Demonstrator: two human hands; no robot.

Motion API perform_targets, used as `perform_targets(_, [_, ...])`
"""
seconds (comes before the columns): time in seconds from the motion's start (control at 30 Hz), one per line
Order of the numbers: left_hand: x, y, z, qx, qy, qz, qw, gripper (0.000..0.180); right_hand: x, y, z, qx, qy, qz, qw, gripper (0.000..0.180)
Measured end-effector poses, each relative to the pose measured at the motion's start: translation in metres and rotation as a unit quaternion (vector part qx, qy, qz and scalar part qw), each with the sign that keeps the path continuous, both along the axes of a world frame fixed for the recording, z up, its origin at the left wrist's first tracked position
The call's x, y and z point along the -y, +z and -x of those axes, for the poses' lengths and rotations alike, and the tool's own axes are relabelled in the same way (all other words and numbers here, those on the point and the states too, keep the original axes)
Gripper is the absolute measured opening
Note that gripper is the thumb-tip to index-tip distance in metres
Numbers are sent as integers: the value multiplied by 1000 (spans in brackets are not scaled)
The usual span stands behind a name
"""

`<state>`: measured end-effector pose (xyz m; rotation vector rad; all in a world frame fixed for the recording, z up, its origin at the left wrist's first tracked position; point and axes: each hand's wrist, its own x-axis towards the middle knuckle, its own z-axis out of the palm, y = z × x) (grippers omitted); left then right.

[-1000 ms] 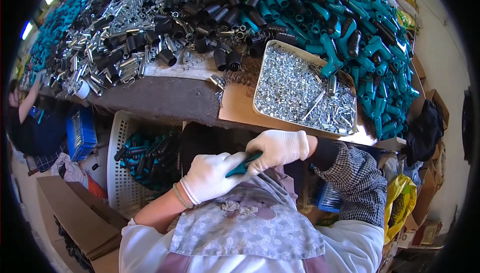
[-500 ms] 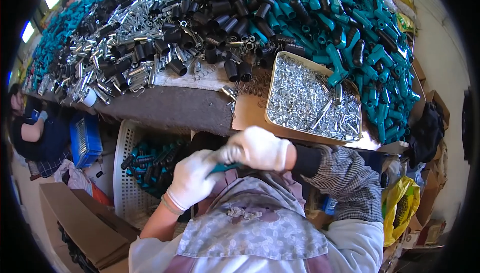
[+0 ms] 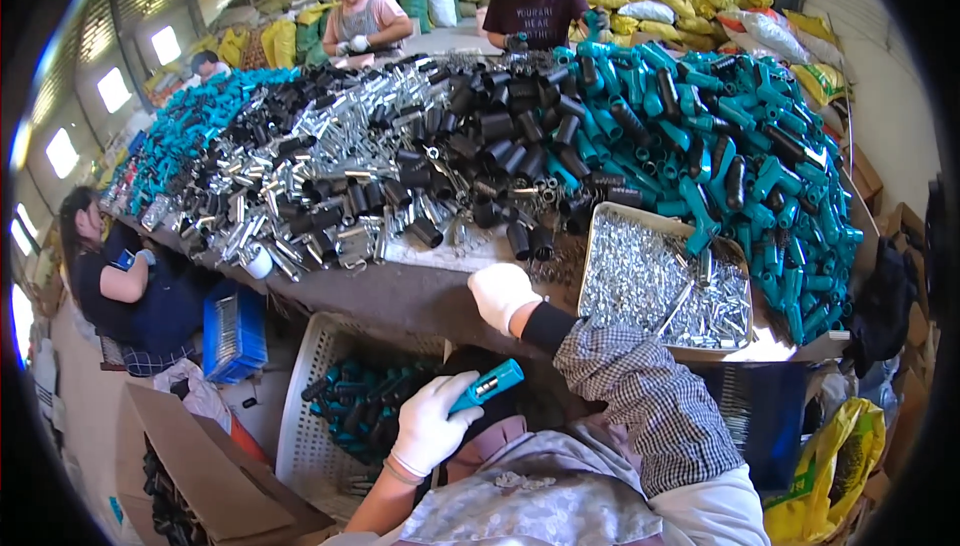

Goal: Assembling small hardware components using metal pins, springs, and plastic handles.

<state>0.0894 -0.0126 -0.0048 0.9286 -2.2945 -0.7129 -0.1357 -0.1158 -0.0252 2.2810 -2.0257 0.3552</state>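
My left hand (image 3: 428,424), in a white glove, grips a short teal plastic handle piece (image 3: 486,386) with a metal insert at its end, held over my lap. My right hand (image 3: 502,294), also white-gloved, is stretched forward to the table's front edge (image 3: 400,296), just left of a metal tray (image 3: 598,246) full of small silver parts. Its fingers are curled downward and I cannot see whether they hold anything. Black tubes (image 3: 520,241) and silver pieces lie just beyond it.
The table carries big heaps of teal handles (image 3: 720,136), black tubes (image 3: 500,126) and silver metal parts (image 3: 300,176). A white slatted basket (image 3: 300,416) with assembled pieces sits below left, beside a cardboard box (image 3: 200,466) and blue crate (image 3: 232,334). Other people work around the table.
My hands were together on the teal piece over my lap. Now my right hand has let go and reached forward to the table edge; my left hand still holds the piece.
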Motion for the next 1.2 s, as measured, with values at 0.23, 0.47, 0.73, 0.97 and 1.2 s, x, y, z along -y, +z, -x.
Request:
perform_targets(0.23, [-1,8,13,-18,-17,28,999,46,11,5,5,38,-37,-30,998,19])
perform_targets(0.47, [-1,13,5,-24,-41,58,997,47,-50,37,22,297,59,-20,953,22])
perform_targets(0.73, [3,19,34,0,-255,104,961,45,-181,49,53,553,-53,-175,813,17])
perform_targets(0.97, [-13,8,86,122,-305,59,942,75,-229,23,70,558,-111,-115,814,15])
perform_targets(1.2, [-20,3,105,106,-284,121,945,83,-235,15,67,390,-31,-50,919,22])
